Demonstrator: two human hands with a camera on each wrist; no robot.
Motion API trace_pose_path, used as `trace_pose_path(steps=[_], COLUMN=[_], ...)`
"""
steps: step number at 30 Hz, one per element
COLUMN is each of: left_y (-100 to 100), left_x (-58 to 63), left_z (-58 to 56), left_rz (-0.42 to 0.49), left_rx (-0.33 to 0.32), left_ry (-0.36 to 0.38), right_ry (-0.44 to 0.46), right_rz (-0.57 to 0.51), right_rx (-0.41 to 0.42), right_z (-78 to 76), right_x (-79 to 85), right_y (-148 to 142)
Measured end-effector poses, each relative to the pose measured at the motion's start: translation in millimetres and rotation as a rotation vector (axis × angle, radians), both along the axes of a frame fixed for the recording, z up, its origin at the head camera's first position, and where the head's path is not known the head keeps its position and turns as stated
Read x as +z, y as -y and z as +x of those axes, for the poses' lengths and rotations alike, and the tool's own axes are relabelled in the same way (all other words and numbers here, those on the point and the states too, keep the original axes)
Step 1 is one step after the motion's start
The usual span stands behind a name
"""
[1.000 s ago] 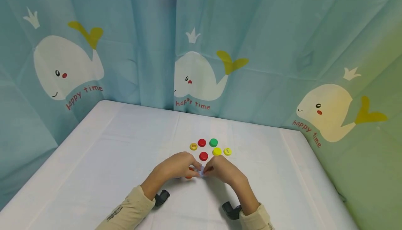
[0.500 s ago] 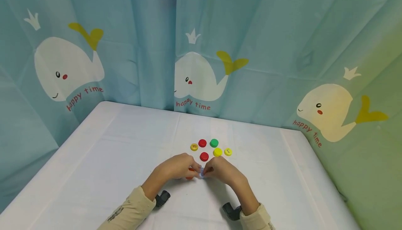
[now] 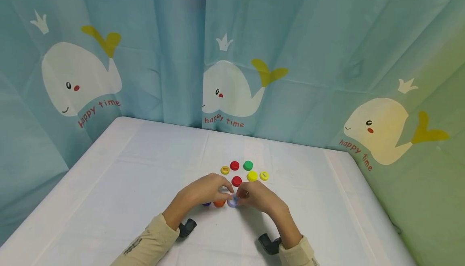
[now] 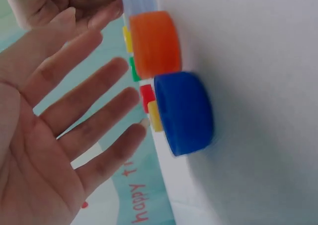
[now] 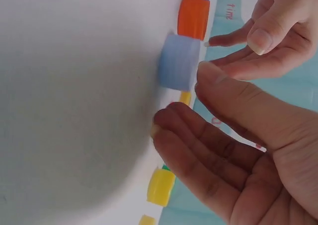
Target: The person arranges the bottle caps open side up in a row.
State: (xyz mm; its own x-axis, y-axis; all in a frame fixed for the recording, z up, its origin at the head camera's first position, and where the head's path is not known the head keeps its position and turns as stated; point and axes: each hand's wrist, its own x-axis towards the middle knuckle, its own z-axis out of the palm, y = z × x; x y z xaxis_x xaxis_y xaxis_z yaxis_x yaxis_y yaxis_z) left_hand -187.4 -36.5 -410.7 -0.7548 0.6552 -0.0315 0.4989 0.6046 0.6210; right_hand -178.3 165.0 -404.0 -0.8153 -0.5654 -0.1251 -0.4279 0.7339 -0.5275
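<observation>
A light blue bottle cap (image 3: 232, 202) lies on the table between my two hands, with an orange cap (image 3: 219, 204) and a dark blue cap (image 4: 184, 114) in a row to its left. My left hand (image 3: 208, 189) hovers over this row, its fingers spread and relaxed, holding nothing. Beside the light blue cap is my right hand (image 3: 258, 195), fingers loosely bent. Its thumb is at the cap's edge in the right wrist view; whether it touches cannot be told. Its other fingertips are apart from the cap.
Behind the hands lie two red caps (image 3: 236, 181), a green cap (image 3: 248, 165), two bright yellow caps (image 3: 252, 176) and a darker yellow cap (image 3: 225, 170). A white cloth (image 3: 163, 157) covers the table. A whale-print curtain (image 3: 308, 56) hangs behind.
My left thumb and fingers have spread and come away from the light blue cap. My right hand has loosened and shifted slightly right. More of the orange and dark blue caps shows.
</observation>
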Motion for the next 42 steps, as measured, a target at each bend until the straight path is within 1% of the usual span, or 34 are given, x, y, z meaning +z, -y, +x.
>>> trace_pose_path(steps=[4,8,10,12,18,21,24,27,30,34,36,37,39,42], left_y=[1,4,6,7,10,12,12,12,12,14,15,14,14,12], left_x=[3.4,4.5,4.8,5.8,10.5,14.4,20.0,24.2,26.6,26.7,25.9,25.1,22.9,16.8], left_z=[-0.7,-2.9,-4.2,-4.9,-4.2,-6.0,-11.2,-19.1,-27.1,-34.7,-38.2,-40.5,-46.3,-57.5], left_rz=[0.005,0.044,0.059,0.059,0.035,-0.016,-0.073,-0.106,-0.147,-0.242,-0.269,-0.272,-0.250,-0.201], left_rx=[0.084,0.163,0.196,0.221,0.286,0.338,0.377,0.377,0.362,0.346,0.333,0.325,0.307,0.279], left_ry=[-0.029,-0.065,-0.090,-0.097,-0.070,-0.057,-0.033,-0.028,-0.043,-0.042,-0.031,-0.025,-0.008,0.027], right_ry=[-0.046,-0.126,-0.159,-0.183,-0.214,-0.214,-0.211,-0.208,-0.195,-0.144,-0.109,-0.096,-0.086,-0.089], right_rz=[0.011,-0.012,-0.030,-0.041,-0.054,-0.045,-0.010,0.028,0.065,0.136,0.163,0.175,0.178,0.177], right_rx=[-0.040,-0.048,-0.052,-0.065,-0.116,-0.133,-0.136,-0.130,-0.135,-0.161,-0.181,-0.189,-0.183,-0.138], right_z=[-0.8,-2.5,-3.7,-4.8,-8.7,-12.3,-19.2,-28.4,-38.2,-51.1,-57.0,-59.6,-64.7,-71.7], right_x=[-0.3,0.5,1.5,2.7,5.1,5.7,5.9,6.3,7.6,9.1,9.4,9.3,8.3,4.8], right_y=[-4,-7,-7,-7,-3,-1,3,8,13,19,22,22,24,28])
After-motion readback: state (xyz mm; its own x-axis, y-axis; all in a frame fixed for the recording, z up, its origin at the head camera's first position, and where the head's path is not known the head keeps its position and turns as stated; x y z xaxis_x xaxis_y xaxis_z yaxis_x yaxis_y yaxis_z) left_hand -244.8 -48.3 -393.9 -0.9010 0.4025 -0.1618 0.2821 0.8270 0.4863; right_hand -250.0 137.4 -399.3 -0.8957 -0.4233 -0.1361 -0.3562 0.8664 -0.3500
